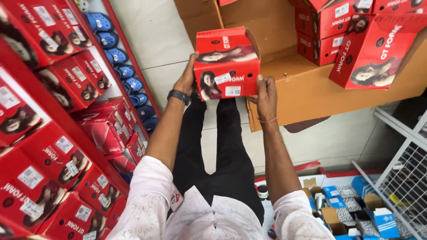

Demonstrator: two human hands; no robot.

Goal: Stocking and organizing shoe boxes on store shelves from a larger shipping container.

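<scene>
I've got a red shoebox (227,63) up at chest height, left hand (187,80) clamped on its left side, right hand (266,95) gripping the lower right corner. Behind it sits a big brown carton (307,84) with more red boxes (356,35). Red boxes on the shelf (53,146) crowd my left, blue clogs (116,66) beyond.

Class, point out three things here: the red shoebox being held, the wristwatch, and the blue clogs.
red shoebox (227,62), head view, front face.
wristwatch (179,96), head view, dark band on left wrist.
blue clogs (116,55), head view, one clog's upper.
</scene>
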